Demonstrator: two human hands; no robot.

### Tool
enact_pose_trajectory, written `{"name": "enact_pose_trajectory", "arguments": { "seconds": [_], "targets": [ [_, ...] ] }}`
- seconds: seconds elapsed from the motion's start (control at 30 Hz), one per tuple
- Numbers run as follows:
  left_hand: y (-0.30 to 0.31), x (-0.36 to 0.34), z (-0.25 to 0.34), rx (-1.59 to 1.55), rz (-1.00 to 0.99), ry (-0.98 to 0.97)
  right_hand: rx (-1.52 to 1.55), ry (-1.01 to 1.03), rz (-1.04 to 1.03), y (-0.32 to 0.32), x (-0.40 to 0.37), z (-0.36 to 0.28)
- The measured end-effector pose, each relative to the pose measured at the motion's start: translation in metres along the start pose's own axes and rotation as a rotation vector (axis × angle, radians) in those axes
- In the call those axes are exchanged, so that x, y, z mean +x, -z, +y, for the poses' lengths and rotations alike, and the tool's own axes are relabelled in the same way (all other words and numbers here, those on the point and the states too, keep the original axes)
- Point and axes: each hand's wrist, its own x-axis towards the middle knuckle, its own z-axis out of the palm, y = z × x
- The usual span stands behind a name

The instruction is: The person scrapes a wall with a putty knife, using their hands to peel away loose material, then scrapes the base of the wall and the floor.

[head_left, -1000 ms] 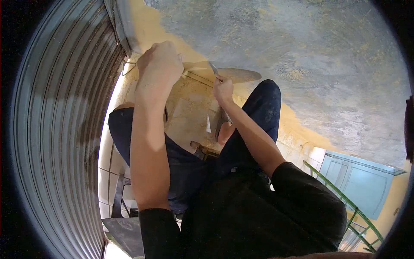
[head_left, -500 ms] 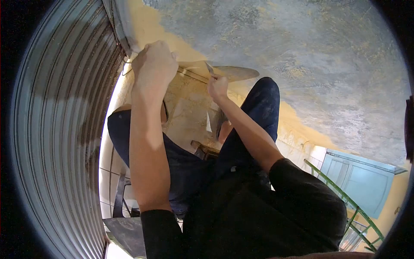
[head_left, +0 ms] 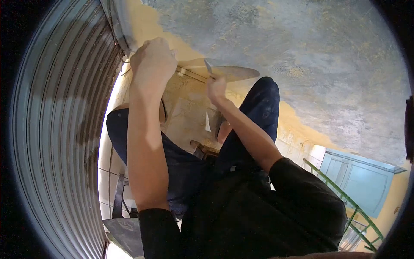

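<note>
My right hand [head_left: 217, 89] is closed around the handle of a putty knife [head_left: 208, 66]. Its pale metal blade points up and away, close to the lower part of the wall [head_left: 276, 47], which has grey patches over yellow. My left hand [head_left: 153, 60] is curled into a fist beside the yellow wall strip near the shutter. Its back faces me, and whatever its fingers hold, if anything, is hidden. A dark, rounded shadow lies on the wall just beyond the putty knife.
A corrugated metal shutter [head_left: 56, 121] rises close on the left. Between my bent knees, the dusty floor [head_left: 185, 108] carries a white triangular piece [head_left: 208, 122]. Behind on the right are a green metal frame [head_left: 336, 187] and a light blue shutter door [head_left: 358, 177].
The putty knife blade has shifted slightly up and left with my right hand. My left hand and forearm have moved a little to the left.
</note>
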Motion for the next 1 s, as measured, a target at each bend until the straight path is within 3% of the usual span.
{"name": "enact_pose_trajectory", "arguments": {
  "seconds": [0.07, 0.23, 0.4, 0.47, 0.57, 0.63, 0.73, 0.8, 0.9, 1.0],
  "targets": [
    [0.003, 0.002, 0.003, -0.010, -0.076, 0.036, -0.061, 0.229, 0.130, -0.016, 0.001, 0.016],
    [0.002, 0.000, 0.007, 0.000, -0.188, 0.063, -0.003, 0.100, 0.055, 0.004, 0.003, 0.008],
    [-0.020, 0.006, -0.004, -0.036, 0.034, -0.032, -0.142, 0.231, 0.133, -0.009, 0.000, 0.025],
    [-0.011, -0.003, 0.005, -0.028, -0.004, -0.007, -0.076, 0.139, -0.001, 0.016, 0.002, -0.002],
    [0.001, -0.004, 0.011, -0.025, -0.066, 0.029, 0.033, 0.040, -0.045, 0.024, 0.007, -0.007],
    [-0.004, -0.002, 0.009, -0.024, -0.106, 0.039, 0.024, 0.061, -0.064, 0.009, 0.017, -0.008],
    [-0.005, -0.002, 0.007, -0.021, -0.013, -0.017, -0.017, 0.131, -0.062, 0.010, 0.004, -0.003],
    [0.005, -0.007, 0.012, 0.022, -0.101, 0.061, -0.048, 0.199, -0.040, 0.008, 0.004, -0.005],
    [-0.014, 0.005, -0.006, 0.032, -0.036, -0.003, -0.008, 0.194, 0.055, -0.005, 0.022, 0.034],
    [-0.005, 0.001, 0.002, -0.004, -0.016, 0.007, -0.217, 0.243, 0.012, -0.023, 0.040, 0.051]
  ]
}}
